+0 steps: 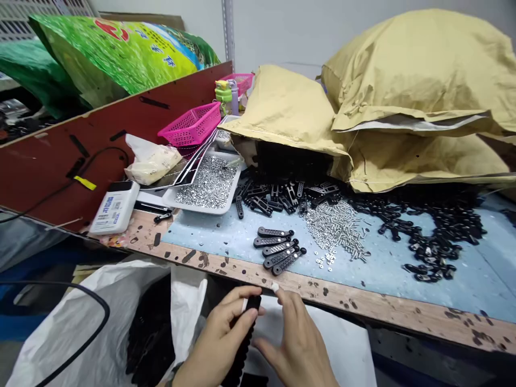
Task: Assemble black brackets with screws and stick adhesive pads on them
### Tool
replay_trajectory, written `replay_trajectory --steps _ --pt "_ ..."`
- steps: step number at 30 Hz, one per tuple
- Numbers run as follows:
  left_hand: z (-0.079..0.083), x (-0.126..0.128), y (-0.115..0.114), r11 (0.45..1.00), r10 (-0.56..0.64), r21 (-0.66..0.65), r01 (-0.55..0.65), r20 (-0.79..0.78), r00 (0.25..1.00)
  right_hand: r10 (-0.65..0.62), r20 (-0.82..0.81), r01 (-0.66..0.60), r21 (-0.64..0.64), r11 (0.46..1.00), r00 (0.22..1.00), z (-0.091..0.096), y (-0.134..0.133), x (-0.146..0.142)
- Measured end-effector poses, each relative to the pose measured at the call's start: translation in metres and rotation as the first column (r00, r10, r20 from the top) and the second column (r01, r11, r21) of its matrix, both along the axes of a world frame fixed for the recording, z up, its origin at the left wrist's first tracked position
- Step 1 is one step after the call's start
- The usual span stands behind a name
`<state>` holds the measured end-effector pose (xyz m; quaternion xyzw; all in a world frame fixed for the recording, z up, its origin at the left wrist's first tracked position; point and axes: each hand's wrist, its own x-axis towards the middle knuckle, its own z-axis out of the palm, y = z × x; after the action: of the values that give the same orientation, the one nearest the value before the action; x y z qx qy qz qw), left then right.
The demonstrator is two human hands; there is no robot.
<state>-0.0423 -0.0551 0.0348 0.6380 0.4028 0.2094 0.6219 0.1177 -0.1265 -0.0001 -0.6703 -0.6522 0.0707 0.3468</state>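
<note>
Below bench (363, 302), left hand (217, 339) around strip (253, 304)

The table (226, 236) has a pale blue top and a worn wooden front edge. A tray (177, 201) of tiny silver bits sits towards its left. Right of the tray lie loose black parts (278, 196), then pins (336, 226), then a black heap (435, 236). In front of the tray, to its right, five bars (279, 249) lie in a row. Left of the tray is a white box (114, 207); behind it are a pink basket (192, 124) and sacks (290, 107).
</note>
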Motion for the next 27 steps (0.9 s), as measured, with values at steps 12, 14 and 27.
replay_trajectory --steps 12,14,27 --pt "-0.006 0.018 0.027 0.787 0.028 0.596 0.158 -0.29 0.957 -0.063 -0.483 0.006 -0.118 0.993 0.873 0.029 0.035 0.058" --pt "-0.012 0.023 0.031 0.58 0.005 0.758 0.299 -0.37 0.929 -0.129 -0.58 0.021 -0.189 0.982 0.804 0.028 0.05 0.074" --pt "-0.013 0.038 0.041 0.403 -0.011 0.816 0.413 -0.447 0.894 -0.157 -0.612 -0.072 -0.333 0.94 0.775 0.014 0.085 0.091"
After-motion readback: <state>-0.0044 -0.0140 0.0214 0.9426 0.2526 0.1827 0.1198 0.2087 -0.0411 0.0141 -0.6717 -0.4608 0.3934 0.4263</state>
